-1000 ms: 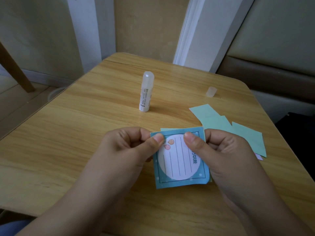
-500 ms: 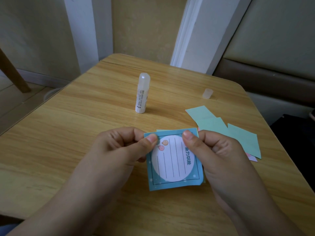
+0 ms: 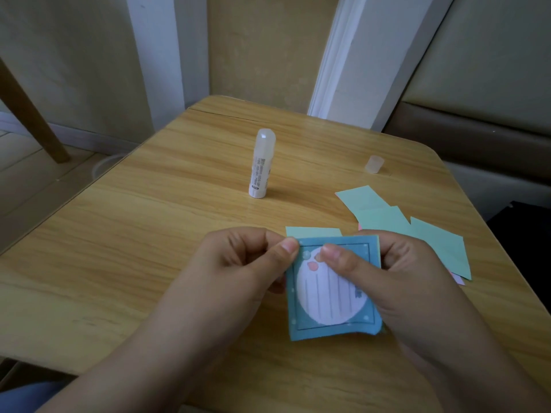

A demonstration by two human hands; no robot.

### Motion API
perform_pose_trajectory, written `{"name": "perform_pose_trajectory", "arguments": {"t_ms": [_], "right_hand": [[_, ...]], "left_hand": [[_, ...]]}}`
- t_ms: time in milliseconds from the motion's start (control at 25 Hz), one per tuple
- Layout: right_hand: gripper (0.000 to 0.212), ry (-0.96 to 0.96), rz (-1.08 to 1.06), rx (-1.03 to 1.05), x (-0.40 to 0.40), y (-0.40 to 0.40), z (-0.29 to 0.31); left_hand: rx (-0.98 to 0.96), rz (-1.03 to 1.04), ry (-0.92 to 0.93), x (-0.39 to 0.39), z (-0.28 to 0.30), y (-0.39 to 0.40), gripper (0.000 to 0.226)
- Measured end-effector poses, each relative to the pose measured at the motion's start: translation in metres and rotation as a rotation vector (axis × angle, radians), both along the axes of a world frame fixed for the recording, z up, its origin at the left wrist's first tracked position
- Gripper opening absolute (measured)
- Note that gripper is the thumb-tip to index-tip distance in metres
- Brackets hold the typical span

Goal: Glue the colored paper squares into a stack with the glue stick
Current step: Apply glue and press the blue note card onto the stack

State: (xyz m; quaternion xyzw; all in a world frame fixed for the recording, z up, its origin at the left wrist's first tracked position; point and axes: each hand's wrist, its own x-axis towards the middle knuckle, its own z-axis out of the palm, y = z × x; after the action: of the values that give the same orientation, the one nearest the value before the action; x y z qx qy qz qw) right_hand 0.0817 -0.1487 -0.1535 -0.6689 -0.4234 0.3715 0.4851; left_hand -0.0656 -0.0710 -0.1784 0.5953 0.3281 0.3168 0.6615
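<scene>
A blue paper square (image 3: 331, 302) with a lined white circle printed on it is held just above the wooden table (image 3: 149, 248). My left hand (image 3: 250, 260) pinches its top left corner between thumb and curled fingers. My right hand (image 3: 396, 272) grips its right side, thumb lying across the top of the printed face. A thin yellow-green edge shows behind the blue square at its right. Another green square (image 3: 310, 231) peeks out above it. The white glue stick (image 3: 261, 165) stands upright and capped farther back.
Several loose green squares (image 3: 396, 222) with pink edges beneath them lie at the right of the table. A small translucent cap (image 3: 374, 164) lies near the far right edge. A dark cushioned seat (image 3: 477, 144) borders the table's right side.
My right thumb has slid leftward across the top of the blue square. Both hands keep their hold on the paper, which has barely moved.
</scene>
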Motion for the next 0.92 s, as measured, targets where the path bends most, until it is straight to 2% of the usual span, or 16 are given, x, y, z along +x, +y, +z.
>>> {"name": "perform_pose_trajectory", "arguments": {"t_ms": [280, 400, 560, 640, 720, 800, 920], "right_hand": [[0.028, 0.033, -0.074, -0.003, 0.0, 0.002, -0.002], [0.023, 0.095, -0.146, 0.03, 0.0, 0.003, -0.005], [0.011, 0.219, -0.122, 0.049, 0.002, 0.003, -0.004], [0.007, 0.203, 0.001, -0.03, 0.005, -0.001, 0.001], [0.014, 0.161, 0.088, -0.063, 0.005, -0.003, 0.004], [0.023, 0.093, 0.07, -0.009, 0.004, -0.002, 0.006], [0.021, 0.028, 0.016, 0.081, 0.001, -0.001, 0.007]], "left_hand": [[-0.117, -0.075, -0.026, 0.0, -0.001, 0.001, 0.021], [-0.145, -0.18, 0.049, 0.001, -0.004, 0.0, 0.043], [-0.106, -0.027, 0.001, 0.001, 0.001, -0.001, 0.02], [-0.083, 0.027, -0.019, -0.001, 0.0, 0.002, 0.021], [-0.014, 0.0, 0.031, -0.005, 0.002, 0.002, 0.026], [0.047, -0.053, 0.074, -0.005, 0.006, -0.002, 0.031], [0.04, -0.038, 0.058, -0.004, 0.006, -0.001, 0.028]]}}
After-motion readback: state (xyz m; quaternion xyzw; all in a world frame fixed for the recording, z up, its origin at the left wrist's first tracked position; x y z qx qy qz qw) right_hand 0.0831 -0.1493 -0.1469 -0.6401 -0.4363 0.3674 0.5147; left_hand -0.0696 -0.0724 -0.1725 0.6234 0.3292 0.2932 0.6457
